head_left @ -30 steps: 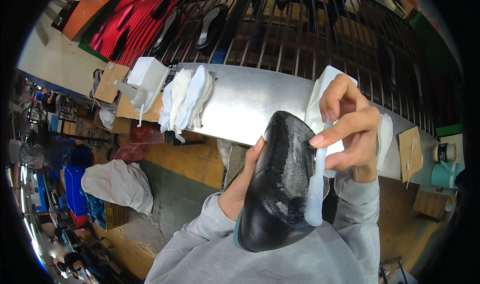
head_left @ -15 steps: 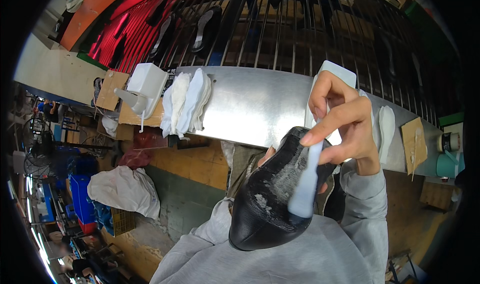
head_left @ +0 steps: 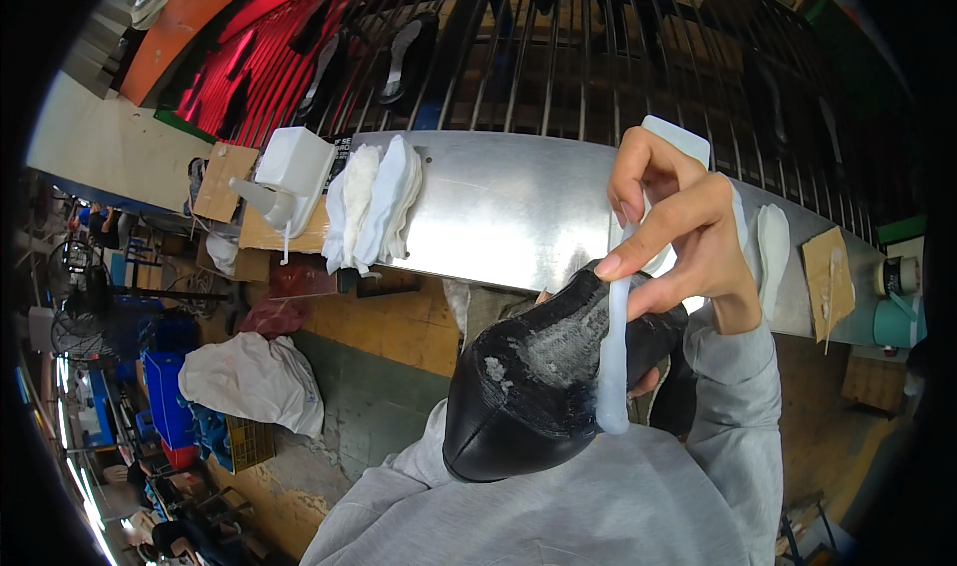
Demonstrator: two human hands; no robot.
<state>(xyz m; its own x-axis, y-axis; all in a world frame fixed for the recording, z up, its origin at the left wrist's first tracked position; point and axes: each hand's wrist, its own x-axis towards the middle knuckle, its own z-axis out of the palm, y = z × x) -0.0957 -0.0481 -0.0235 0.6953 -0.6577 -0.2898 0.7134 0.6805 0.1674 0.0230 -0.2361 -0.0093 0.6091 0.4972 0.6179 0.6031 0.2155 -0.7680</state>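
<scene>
Two bare hands work in front of a gray sweatshirt (head_left: 558, 511), just short of a metal bench (head_left: 498, 187). The right hand (head_left: 688, 235) comes in from the right, its forearm raised and wrist bent so the fingers point left; thumb and fingertips pinch a translucent whitish applicator (head_left: 615, 357), which hangs down along the right edge of a black shoe (head_left: 518, 396). The left hand (head_left: 646, 382) grips the shoe from behind, though its palm is hidden. The shoe tilts, toe toward the person, a roughened gray patch facing up.
</scene>
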